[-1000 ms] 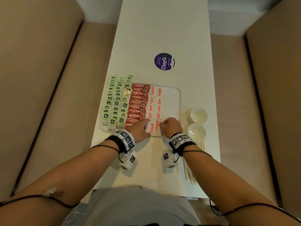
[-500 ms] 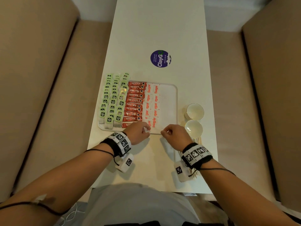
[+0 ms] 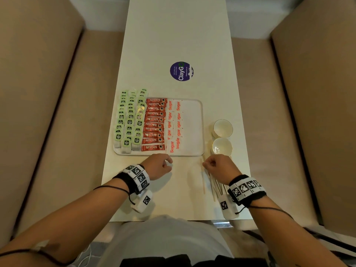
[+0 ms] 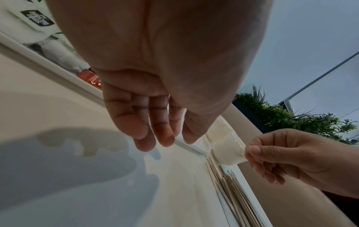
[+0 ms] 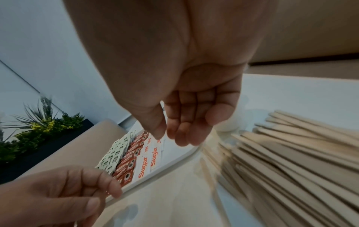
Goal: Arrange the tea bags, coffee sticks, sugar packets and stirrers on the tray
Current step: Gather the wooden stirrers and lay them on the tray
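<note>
A: A white table (image 3: 179, 35) runs between tan benches (image 3: 48, 112); where are the hands?

B: Both hover near its front edge. The left hand (image 3: 157, 166) hangs loosely curled, holding nothing. The right hand (image 3: 218, 167) is loosely curled over the stirrers (image 5: 291, 153), gripping nothing.

A: And the tray (image 3: 194, 151)?

B: Just beyond the hands. Tea bags (image 3: 130, 120) fill its left side, spilling past the far rim; coffee sticks (image 3: 154, 124) lie beside them, then sugar packets (image 3: 174, 126). Its right part is bare.

A: Around it?

B: Two cups (image 3: 222, 136) sit right of it, stirrers piled loose on the table. A purple sticker (image 3: 181, 71) lies farther off; plants (image 5: 29, 130) stand behind.
</note>
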`<state>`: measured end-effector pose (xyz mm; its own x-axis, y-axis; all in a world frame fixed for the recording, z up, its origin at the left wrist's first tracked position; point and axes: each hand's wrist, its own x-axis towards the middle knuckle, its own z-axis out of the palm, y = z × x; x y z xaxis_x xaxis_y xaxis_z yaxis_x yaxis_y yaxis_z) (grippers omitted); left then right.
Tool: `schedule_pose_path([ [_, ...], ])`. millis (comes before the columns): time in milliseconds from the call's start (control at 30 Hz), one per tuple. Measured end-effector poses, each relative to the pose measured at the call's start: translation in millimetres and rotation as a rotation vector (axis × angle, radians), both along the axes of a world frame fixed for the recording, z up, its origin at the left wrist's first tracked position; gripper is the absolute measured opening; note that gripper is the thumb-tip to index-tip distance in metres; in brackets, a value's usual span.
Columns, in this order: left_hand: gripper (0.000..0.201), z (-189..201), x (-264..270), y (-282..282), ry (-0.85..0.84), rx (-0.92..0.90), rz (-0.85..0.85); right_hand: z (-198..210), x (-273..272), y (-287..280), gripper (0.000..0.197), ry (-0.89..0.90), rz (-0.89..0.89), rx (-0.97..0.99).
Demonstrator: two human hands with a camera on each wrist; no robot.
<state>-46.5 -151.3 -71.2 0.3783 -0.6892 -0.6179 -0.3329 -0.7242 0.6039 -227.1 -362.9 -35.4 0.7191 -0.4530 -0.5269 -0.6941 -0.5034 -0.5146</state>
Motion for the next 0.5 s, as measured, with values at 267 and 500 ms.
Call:
schedule_pose_path([
  [267,0.028,0,-17,-6,-0.087,0.014,-0.07,9,-33,-26,0.039,0.275,0.041,-0.206],
  [500,0.049,-5,-50,-45,-0.233,0.128,-0.232,-14,-59,-53,0.058,0.419,0.065,-0.24],
])
